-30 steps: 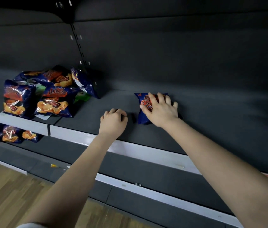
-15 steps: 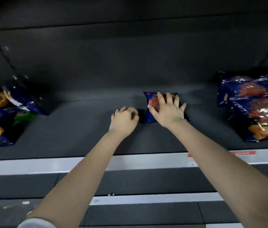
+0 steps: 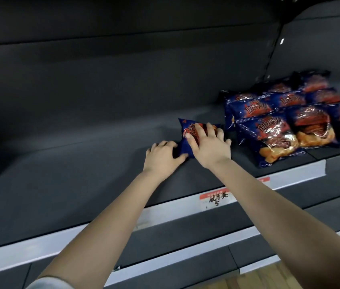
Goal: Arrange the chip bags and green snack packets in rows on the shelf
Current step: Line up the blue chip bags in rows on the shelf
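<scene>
A dark blue chip bag [image 3: 187, 136] with red and orange print lies flat on the dark shelf [image 3: 81, 163]. My right hand [image 3: 209, 146] rests on top of it, fingers spread and curled over its surface. My left hand [image 3: 164, 156] sits just left of the bag, its fingers touching the bag's lower left corner. To the right, several matching blue chip bags [image 3: 279, 130] lie in rows, a short gap away from the held bag. No green packet is visible.
A white price rail [image 3: 165, 213] with a red and white label [image 3: 217, 199] runs along the shelf's front edge. A lower shelf [image 3: 185, 243] sits below, with wooden floor [image 3: 269, 276] at the bottom right. An upright post [image 3: 273, 49] stands behind the rows.
The view has swung right: the pile at the left left the frame and the rows at the right came in. The bag under my right hand now lies nearer those rows; my left hand touches it.
</scene>
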`<control>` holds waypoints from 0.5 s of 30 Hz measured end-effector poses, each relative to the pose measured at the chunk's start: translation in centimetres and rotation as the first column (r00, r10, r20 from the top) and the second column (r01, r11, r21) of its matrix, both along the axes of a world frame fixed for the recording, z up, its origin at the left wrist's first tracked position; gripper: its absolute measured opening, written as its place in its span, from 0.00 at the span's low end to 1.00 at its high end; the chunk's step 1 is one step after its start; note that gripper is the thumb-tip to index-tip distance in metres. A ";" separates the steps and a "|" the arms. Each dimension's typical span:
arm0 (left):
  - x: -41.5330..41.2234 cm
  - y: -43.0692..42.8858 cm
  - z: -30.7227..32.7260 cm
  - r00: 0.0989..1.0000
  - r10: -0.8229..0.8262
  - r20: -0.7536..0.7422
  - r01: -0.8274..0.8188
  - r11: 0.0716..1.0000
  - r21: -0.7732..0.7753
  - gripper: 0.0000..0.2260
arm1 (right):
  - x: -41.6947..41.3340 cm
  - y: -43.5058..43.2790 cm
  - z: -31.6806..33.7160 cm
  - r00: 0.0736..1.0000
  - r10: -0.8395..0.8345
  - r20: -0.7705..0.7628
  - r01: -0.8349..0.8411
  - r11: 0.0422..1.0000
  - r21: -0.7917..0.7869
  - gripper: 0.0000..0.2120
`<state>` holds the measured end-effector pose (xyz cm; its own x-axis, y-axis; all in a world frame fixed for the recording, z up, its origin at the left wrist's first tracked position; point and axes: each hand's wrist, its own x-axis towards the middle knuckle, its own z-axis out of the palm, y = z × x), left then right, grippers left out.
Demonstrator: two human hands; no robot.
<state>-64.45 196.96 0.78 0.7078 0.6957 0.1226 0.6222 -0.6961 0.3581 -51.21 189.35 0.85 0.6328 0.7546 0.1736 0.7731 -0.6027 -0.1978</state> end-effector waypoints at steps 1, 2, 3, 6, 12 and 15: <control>0.2 0.2 0.1 1.000 0.005 0.009 -0.005 1.000 0.002 0.23 | 0.2 -0.5 -0.1 0.999 -0.008 0.031 0.008 1.000 0.004 0.31; 0.4 0.5 0.3 1.000 0.005 0.016 -0.005 1.000 0.001 0.21 | 0.4 -1.1 -0.2 0.998 -0.012 0.070 0.012 1.000 0.002 0.31; 0.7 0.8 0.6 1.000 0.001 0.024 -0.001 1.000 -0.003 0.19 | 0.6 -1.6 -0.4 0.995 -0.007 0.103 0.007 1.000 -0.003 0.31; 1.3 1.6 1.3 0.996 -0.010 0.087 0.013 0.999 -0.032 0.16 | 0.9 -3.0 -0.2 0.988 0.015 0.152 -0.020 0.999 0.036 0.36; 2.5 2.4 3.0 0.960 -0.057 0.273 0.093 0.988 -0.120 0.13 | 0.8 -3.9 0.3 0.999 0.042 0.005 -0.043 0.987 0.153 0.47; 2.7 2.2 3.6 0.936 -0.062 0.346 0.114 0.985 -0.132 0.15 | 0.1 -3.3 0.5 0.992 0.076 -0.097 -0.058 0.983 0.175 0.52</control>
<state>-61.71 199.20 4.42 0.7014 0.6608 0.2671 0.3839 -0.6660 0.6395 -51.16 186.01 1.39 0.6032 0.7604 0.2406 0.7805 -0.5007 -0.3743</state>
